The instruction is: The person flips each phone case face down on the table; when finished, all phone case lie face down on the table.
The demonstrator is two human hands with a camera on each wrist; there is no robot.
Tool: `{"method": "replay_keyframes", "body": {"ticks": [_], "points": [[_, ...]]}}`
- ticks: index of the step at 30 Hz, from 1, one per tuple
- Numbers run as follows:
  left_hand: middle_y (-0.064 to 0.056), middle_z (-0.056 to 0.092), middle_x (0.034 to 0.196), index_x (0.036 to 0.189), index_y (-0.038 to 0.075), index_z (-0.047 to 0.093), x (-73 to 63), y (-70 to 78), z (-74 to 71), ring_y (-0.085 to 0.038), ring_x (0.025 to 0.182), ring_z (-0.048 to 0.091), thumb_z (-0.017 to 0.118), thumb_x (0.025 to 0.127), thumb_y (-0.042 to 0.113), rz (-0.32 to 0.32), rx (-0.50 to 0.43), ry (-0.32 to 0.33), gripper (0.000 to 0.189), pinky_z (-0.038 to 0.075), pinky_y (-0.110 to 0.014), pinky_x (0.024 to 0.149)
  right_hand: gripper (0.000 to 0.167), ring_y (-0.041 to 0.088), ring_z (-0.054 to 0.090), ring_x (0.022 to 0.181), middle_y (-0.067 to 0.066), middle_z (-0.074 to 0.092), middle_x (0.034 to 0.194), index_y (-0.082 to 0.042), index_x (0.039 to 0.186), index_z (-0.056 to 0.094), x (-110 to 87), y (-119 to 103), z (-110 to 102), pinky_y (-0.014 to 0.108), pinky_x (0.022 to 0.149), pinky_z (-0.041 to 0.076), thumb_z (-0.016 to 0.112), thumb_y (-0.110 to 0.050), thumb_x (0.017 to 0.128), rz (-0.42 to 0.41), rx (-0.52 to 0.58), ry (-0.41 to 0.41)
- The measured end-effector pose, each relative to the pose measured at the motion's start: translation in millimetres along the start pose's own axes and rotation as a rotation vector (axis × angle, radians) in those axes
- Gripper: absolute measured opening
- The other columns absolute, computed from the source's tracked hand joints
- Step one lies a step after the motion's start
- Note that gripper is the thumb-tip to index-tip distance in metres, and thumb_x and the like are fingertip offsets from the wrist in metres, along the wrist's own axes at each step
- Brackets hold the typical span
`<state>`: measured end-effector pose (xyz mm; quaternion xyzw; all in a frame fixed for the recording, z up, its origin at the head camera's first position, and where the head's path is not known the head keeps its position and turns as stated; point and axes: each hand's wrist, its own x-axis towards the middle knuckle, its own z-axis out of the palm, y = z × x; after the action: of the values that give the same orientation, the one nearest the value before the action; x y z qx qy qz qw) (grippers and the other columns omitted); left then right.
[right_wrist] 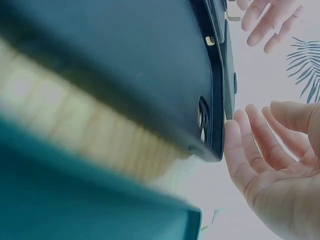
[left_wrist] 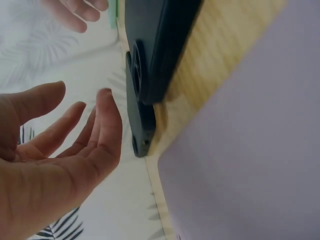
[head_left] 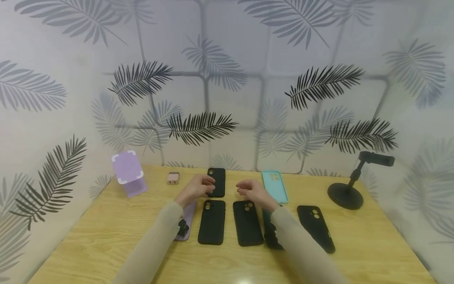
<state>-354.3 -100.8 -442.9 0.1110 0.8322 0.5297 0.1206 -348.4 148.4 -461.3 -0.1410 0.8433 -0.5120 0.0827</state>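
Note:
My left hand hovers beside the upper black phone case, its fingers loosely bent and holding nothing. In the left wrist view, air shows between its thumb and fingers. Beneath that wrist lies a lavender phone case, partly covered by the sleeve. My right hand is raised above the table, between the upper black case and a light blue phone case, with relaxed fingers and nothing held. Two black phone cases lie side by side below the hands. The right forearm partly hides a dark teal case.
Another black phone case lies right of the right forearm. A black stand with a round base is at the far right. At the back left are a lavender stand and a small pink charger plug. A patterned wall rises behind the wooden table.

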Motion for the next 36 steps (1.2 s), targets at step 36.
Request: {"method": "replay_keyframes", "body": {"ticks": [36], "points": [[-0.032, 0.054, 0.132, 0.138, -0.009, 0.046, -43.1, 15.8, 51.8, -0.033, 0.105, 0.067, 0.062, 0.092, -0.004, -0.039, -0.158, -0.358, 0.050, 0.057, -0.042, 0.089, 0.030, 0.020, 0.069, 0.080, 0.022, 0.070, 0.100, 0.014, 0.118, 0.062, -86.5, 11, -33, 0.035, 0.066, 0.061, 0.063, 0.005, 0.090, 0.093, 0.000, -0.152]]}}
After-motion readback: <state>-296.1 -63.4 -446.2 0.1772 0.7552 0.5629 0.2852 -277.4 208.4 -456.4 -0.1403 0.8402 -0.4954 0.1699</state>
